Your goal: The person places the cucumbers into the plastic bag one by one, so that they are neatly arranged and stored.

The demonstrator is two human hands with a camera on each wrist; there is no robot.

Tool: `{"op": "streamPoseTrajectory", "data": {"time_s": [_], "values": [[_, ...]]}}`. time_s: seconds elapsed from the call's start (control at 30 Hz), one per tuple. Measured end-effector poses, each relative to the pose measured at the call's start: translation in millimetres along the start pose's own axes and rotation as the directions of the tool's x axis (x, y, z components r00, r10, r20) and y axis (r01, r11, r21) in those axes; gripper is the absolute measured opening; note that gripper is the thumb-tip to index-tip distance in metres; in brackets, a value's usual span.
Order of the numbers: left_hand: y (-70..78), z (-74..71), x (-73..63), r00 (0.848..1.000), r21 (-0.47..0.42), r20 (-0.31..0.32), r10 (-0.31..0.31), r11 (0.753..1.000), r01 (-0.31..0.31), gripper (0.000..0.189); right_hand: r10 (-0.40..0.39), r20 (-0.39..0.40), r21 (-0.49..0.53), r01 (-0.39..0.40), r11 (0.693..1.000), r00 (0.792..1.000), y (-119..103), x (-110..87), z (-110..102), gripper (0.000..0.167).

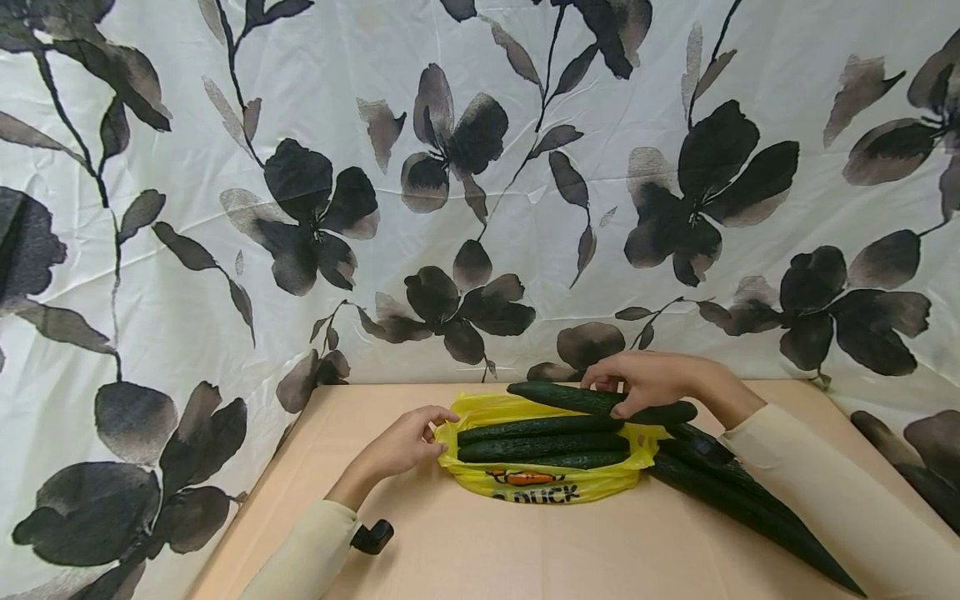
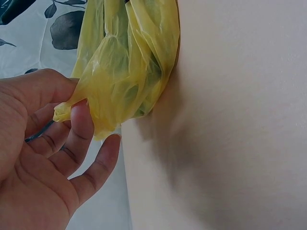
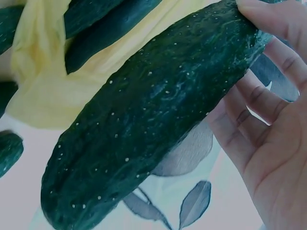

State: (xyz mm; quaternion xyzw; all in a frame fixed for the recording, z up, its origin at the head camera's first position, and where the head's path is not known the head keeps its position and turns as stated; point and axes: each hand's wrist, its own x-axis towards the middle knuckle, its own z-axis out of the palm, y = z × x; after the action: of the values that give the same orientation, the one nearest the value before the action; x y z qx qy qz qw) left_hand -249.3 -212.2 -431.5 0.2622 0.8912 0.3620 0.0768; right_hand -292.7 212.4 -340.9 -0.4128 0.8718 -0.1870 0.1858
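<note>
A yellow plastic bag [image 1: 480, 479] with black lettering lies on the table, its mouth spread wide. Several dark green cucumbers [image 1: 543, 447] lie side by side inside it. My left hand [image 1: 401, 446] pinches the bag's left edge between thumb and fingers, and the left wrist view shows the gathered yellow plastic [image 2: 120, 72] there. Above the bag's back right rim, my right hand [image 1: 652, 383] grips one cucumber [image 1: 558, 395] between thumb and fingers. In the right wrist view that held cucumber [image 3: 148, 105] looks bumpy with pale specks, and its near end hangs free.
More cucumbers [image 1: 757, 500] lie on the table right of the bag, partly under my right forearm. The table [image 1: 465, 550] is pale tan. Behind it hangs a white cloth [image 1: 570, 275] with dark flowers. A black strap piece [image 1: 372, 537] sits at my left wrist.
</note>
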Motion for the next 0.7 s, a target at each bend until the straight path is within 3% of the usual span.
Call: {"op": "streamPoseTrajectory", "data": {"time_s": [0.43, 0.7], "values": [[-0.4, 0.1, 2.9, 1.000, -0.004, 0.000, 0.007, 1.000, -0.007, 0.043, -0.057, 0.002, -0.060, 0.057, 0.997, 0.998, -11, 34.8, 2, 0.049], [-0.6, 0.8, 4.2, 1.000, -0.005, -0.002, 0.007, 1.000, -0.007, 0.042, -0.104, 0.009, -0.032, 0.105, 0.994, 0.994, -11, 54.4, 6, 0.049]]}}
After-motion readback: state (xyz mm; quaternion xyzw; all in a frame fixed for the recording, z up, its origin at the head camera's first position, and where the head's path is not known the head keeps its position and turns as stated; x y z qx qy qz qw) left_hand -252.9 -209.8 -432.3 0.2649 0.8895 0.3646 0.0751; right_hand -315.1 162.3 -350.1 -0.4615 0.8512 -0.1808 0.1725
